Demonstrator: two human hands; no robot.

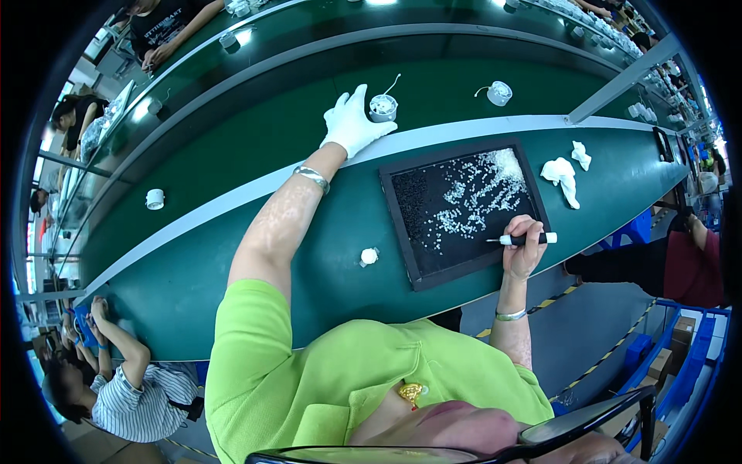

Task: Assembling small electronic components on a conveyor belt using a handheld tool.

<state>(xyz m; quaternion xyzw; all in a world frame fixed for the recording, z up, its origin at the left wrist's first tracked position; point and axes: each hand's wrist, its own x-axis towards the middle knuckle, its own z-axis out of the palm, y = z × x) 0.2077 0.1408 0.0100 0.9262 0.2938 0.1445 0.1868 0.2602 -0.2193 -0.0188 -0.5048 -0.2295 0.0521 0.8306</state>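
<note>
Far left, a white cylindrical part (155, 199) sits on the green surface beyond the white rail (495, 126). Left hand (357, 127), white-gloved, is over the rail, half open, thumb and fingers spread around a round white part (383, 109) with a thin wire sticking up; can't tell if it actually grips it. Small white piece (369, 256) on the green counter (332, 298), left of the tray. Black tray (452, 273) lies slightly rotated on counter: black bits (410, 193) at left, clear-white bits (505, 165) heaped upper right, scattered through middle. Second wired round part (499, 93) beyond rail. Right hand (525, 249), bare, fingers closed around a black-and-white pen-like tool (507, 240), tip over tray's lower right, pointing left. Two crumpled white cloths (562, 179) right of tray.
</note>
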